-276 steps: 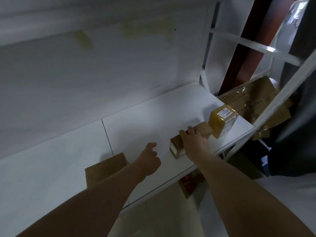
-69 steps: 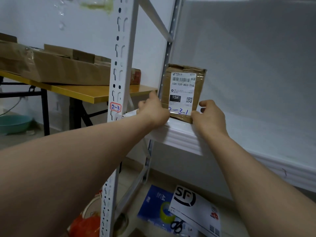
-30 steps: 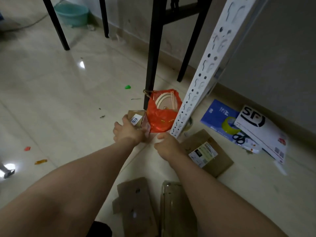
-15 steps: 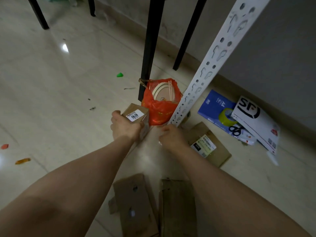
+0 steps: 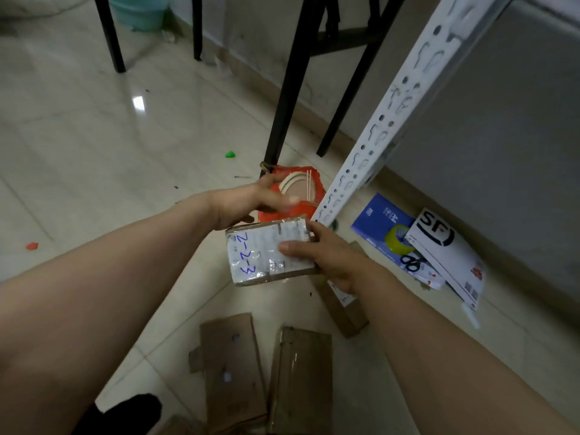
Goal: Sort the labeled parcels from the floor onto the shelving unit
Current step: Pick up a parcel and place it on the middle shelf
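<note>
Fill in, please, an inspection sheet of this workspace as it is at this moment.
Surface: glossy tiled floor, small coloured scraps.
Job's things: parcel marked 2-2-3, held up; brown box and two flat cartons on floor.
Clutter: red bag, blue paper pack, tape roll, scissors, SF envelope.
Grippers: right hand grips parcel; left hand open, beside its top edge.
Cables: nothing seen.
Surroundings: shelf upright, black table legs, teal basin.

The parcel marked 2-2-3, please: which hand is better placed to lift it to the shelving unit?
Probably the right hand. Its thumb lies on top of the parcel and its fingers wrap the edge, so it grips it. The left hand is open beside the far edge, holding nothing.
</note>
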### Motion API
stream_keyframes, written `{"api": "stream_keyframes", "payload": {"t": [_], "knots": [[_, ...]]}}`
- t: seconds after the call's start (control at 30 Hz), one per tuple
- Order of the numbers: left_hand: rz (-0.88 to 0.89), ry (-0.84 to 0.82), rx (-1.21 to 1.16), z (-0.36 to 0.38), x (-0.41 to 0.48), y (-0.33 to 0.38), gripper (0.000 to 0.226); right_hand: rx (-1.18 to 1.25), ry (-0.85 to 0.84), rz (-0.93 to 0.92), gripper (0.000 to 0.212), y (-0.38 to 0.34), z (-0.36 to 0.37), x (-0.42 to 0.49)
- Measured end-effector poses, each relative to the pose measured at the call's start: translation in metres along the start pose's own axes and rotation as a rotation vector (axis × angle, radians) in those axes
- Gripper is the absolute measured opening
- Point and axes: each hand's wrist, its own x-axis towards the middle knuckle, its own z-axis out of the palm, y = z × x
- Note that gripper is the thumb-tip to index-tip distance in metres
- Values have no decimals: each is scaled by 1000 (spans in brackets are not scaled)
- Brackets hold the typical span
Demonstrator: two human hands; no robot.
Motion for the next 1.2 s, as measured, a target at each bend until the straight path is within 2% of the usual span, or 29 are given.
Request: {"api": "stream_keyframes", "payload": {"t": [0.13,0.17,0.23,0.27,0.3,0.4,0.47,0.6,0.73,0.83,0.97,1.03,1.1,1.2], "knots": [[-42,-24,-158,-9,-28,5,55,165,69,-29,47,15,-10,-26],[-67,-33,-173,-10,-34,4,60,201,84,-34,45,18,-13,-30],[-92,-79,-214,-6,-41,2,95,276,117,-38,53,19,-22,-39],[-90,-124,-246,-3,-43,3,107,318,133,-45,57,17,-26,-43],[-78,-164,-272,1,-43,5,110,363,146,-58,60,15,-32,-46],[-29,-215,-258,19,-40,17,93,384,175,-101,55,3,-50,-59],[3,-235,-198,29,-34,23,82,252,158,-105,51,-6,-59,-67],[69,-415,-204,59,-22,41,52,30,161,-159,61,-26,-81,-98],[105,-553,-238,90,-5,51,61,70,393,-261,90,-24,-99,-135],[153,-613,-321,112,-5,67,59,203,523,-368,88,-23,-107,-159],[247,-499,-431,122,-26,96,90,424,547,-557,84,-49,-108,-178],[384,-460,-418,119,-41,119,93,419,515,-689,83,-73,-103,-185],[541,-417,-376,115,-58,147,85,371,500,-860,82,-96,-96,-196],[744,-307,-313,112,-82,197,89,258,538,-1169,67,-140,-97,-224]]}}
